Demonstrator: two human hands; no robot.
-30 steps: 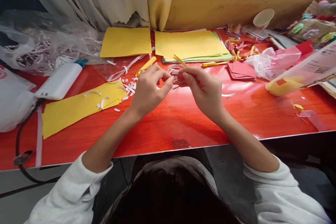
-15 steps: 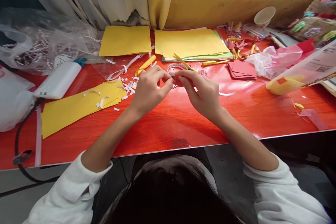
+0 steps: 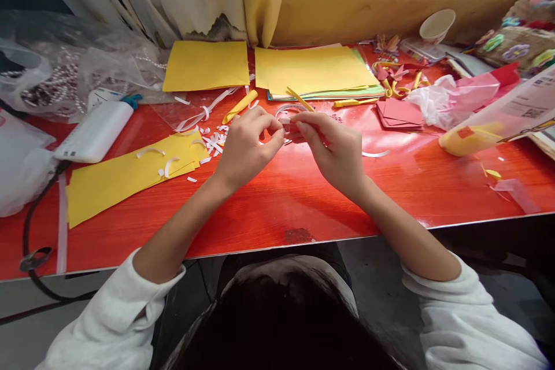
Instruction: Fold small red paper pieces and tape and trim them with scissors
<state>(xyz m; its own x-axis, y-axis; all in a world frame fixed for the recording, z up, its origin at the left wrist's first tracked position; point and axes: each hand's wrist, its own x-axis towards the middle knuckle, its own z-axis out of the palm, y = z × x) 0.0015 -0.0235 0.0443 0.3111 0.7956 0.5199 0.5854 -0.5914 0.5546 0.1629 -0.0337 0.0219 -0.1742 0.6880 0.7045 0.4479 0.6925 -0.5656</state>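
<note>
Above the middle of a red worktop (image 3: 260, 214), the right hand (image 3: 337, 147) has thumb and forefinger pinched on a small pale paper piece (image 3: 285, 120). The left hand (image 3: 249, 147) is right beside it, thumb and forefinger curled almost together; from where I stand, I cannot tell whether they grip it. White scraps (image 3: 214, 142) lie just left; yellow sheets (image 3: 207, 66) lie along the worktop's far edge.
</note>
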